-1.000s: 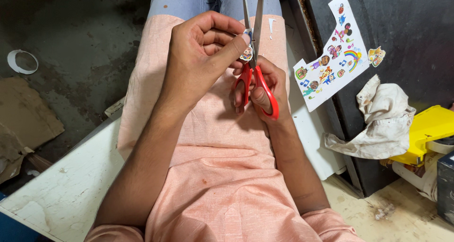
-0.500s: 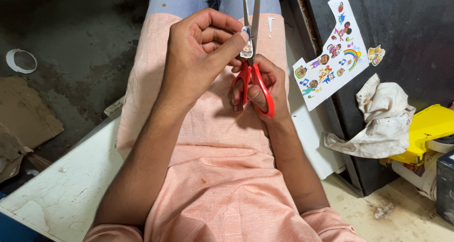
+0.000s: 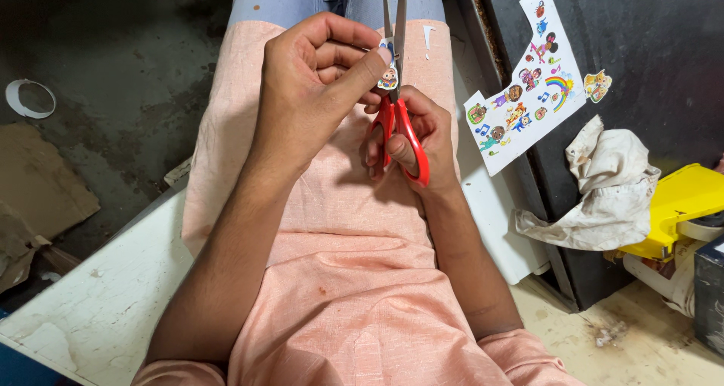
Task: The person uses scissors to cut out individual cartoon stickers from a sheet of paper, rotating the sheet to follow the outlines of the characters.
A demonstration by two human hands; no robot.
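Sticker (image 3: pixel 388 76) pinched by left hand (image 3: pixel 313 84), against scissors (image 3: pixel 398 92)

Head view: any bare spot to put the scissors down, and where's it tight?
Free: the white board left of the left forearm, and the dark top beyond the sticker sheet. Crowded: the lap, where the left hand pinches a sticker cutout at the scissors in the right hand; also right, by the rag and yellow object.

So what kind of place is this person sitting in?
Probably a rough workshop or storeroom corner, not a tidy craft room. The floor is dark, stained concrete with torn cardboard lying on it, the white bench has chipped paint, and a crumpled dirty rag lies beside a yellow tool.
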